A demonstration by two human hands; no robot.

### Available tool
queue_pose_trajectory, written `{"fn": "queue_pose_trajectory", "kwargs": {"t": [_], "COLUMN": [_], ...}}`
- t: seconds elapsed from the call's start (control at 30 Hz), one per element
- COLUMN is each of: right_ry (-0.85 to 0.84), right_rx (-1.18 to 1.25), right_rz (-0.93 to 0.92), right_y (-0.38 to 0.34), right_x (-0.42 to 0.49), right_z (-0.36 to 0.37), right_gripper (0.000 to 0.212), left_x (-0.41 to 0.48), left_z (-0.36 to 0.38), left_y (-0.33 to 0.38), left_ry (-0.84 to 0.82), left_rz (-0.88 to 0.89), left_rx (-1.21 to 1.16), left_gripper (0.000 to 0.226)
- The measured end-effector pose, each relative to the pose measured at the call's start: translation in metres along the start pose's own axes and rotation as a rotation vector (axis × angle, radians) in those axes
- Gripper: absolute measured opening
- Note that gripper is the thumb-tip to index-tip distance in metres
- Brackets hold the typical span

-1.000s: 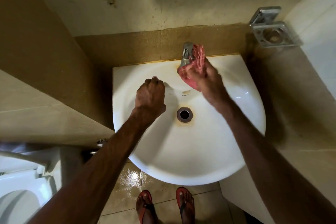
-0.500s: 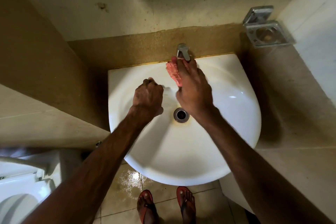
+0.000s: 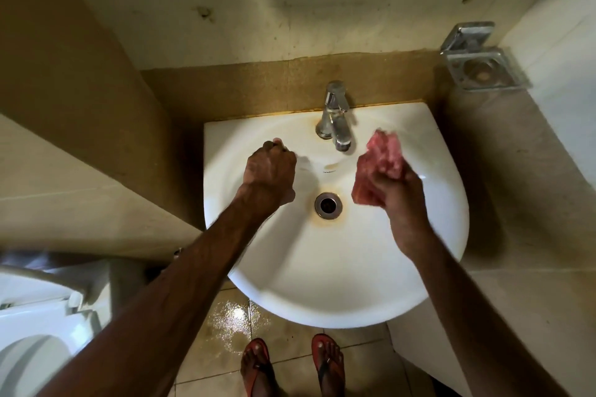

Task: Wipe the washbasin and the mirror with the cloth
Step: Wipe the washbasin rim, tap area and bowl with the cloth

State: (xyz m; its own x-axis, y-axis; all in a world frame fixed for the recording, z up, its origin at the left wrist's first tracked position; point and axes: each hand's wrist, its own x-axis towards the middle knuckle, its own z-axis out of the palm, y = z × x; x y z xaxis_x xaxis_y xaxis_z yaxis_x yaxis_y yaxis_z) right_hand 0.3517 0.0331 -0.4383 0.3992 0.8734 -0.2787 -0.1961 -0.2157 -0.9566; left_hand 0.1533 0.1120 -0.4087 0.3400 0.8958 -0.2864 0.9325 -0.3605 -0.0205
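Right hand [image 3: 398,196] grips crumpled pink cloth [image 3: 380,167] over glossy rounded washbasin [image 3: 354,284].

I can't make out the right hand [image 3: 401,203] and its cloth [image 3: 380,167] sharply; both smear with motion. My left hand [image 3: 269,177] hides its own fingertips. The toilet [image 3: 35,325] runs off the picture's left edge.

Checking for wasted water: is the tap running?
Off, it seems: no stream falls from the tap spout into the washbasin.
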Motion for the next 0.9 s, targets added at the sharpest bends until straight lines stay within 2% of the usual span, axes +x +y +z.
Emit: {"fn": "queue_pose_trajectory", "kwargs": {"t": [0.03, 0.1, 0.2, 0.27, 0.4, 0.57, 0.7, 0.9], "right_ry": [-0.025, -0.138, -0.159, -0.150, -0.072, -0.179, -0.094, 0.063], "right_rx": [0.197, 0.426, 0.344, 0.346, 0.524, 0.968, 1.357, 1.385], "right_rz": [0.113, 0.195, 0.174, 0.182, 0.301, 0.467, 0.600, 0.482], "right_y": [-0.003, -0.013, -0.026, -0.022, -0.002, -0.013, -0.017, -0.002], "right_x": [0.010, 0.031, 0.033, 0.018, -0.005, -0.001, 0.010, -0.032], "right_z": [0.004, 0.021, 0.048, 0.043, 0.025, 0.074, 0.084, 0.072], "right_gripper": [0.045, 0.048, 0.038, 0.041, 0.047, 0.057, 0.052, 0.050], "left_x": [0.000, 0.002, 0.004, 0.006, 0.011, 0.011, 0.009, 0.008], "left_z": [0.000, -0.001, 0.001, 0.001, 0.002, 0.004, 0.000, 0.000], "left_y": [0.000, 0.000, -0.001, 0.001, 0.007, 0.013, 0.011, 0.004], "left_ry": [0.003, 0.010, 0.019, 0.022, 0.049, 0.054, 0.049, 0.082], "left_rz": [0.003, 0.005, 0.006, 0.011, 0.022, 0.023, 0.023, 0.050], "left_rx": [0.003, 0.008, 0.013, 0.023, 0.051, 0.095, 0.116, 0.091], "left_gripper": [0.049, 0.047, 0.046, 0.045, 0.047, 0.041, 0.038, 0.036]}}
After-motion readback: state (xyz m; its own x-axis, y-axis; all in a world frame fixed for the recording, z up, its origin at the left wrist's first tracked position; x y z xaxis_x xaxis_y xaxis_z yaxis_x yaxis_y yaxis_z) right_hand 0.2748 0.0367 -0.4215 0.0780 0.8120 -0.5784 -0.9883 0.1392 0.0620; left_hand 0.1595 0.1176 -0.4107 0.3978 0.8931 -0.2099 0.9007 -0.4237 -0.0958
